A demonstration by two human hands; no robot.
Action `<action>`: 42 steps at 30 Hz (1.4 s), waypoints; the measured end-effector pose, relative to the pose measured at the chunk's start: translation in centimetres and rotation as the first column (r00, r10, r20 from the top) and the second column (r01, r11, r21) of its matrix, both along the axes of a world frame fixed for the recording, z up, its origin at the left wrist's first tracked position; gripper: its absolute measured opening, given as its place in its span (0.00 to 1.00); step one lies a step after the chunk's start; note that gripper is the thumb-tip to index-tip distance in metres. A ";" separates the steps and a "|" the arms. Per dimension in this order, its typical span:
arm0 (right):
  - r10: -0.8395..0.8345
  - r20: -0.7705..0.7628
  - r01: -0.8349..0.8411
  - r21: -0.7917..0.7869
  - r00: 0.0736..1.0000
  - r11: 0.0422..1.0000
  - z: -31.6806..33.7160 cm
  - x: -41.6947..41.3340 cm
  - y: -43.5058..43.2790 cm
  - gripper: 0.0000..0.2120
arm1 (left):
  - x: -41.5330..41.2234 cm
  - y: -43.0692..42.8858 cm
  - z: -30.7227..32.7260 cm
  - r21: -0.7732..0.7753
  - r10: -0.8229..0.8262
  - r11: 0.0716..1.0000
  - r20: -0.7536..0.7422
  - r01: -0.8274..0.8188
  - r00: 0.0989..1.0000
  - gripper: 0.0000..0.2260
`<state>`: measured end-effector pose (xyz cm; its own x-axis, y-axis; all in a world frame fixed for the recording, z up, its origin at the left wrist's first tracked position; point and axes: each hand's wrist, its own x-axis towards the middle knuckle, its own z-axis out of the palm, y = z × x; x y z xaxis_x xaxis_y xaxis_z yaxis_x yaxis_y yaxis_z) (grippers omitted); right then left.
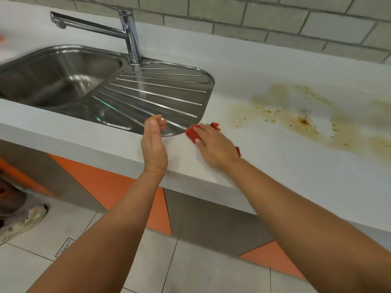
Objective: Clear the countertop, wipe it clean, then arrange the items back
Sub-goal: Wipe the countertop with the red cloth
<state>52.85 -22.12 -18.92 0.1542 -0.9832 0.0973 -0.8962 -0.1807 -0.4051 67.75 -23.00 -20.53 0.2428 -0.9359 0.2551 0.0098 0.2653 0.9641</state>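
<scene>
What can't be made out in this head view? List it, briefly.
Head view:
1. Red cloth: mostly hidden under the right hand.
2. Brown stain: runs off the right edge, extent unknown.
3. Sink: basin cut off by the left edge.
4. Orange object: a sliver at the left edge, unidentifiable.

Bright, even light is washing the white table (275,176), shadows staying soft. Glare is streaking the steel sink (63,81) and faucet (129,28). Wide-angle lens is bending the wall (296,22) lines at edges. Corners are going slightly soft.
</scene>
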 end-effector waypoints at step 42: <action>-0.571 -0.104 0.558 -0.131 0.814 0.819 -0.9 -13.5 10.5 0.14 | -11.2 -1.7 1.6 0.269 -0.343 0.922 0.901 0.280 0.264 0.21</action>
<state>39.35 -11.64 -19.79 -0.4076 -0.8890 0.2087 -0.8953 0.3441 -0.2829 56.55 -24.73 -18.93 -0.4330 -0.8998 0.0535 -0.8132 0.4155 0.4075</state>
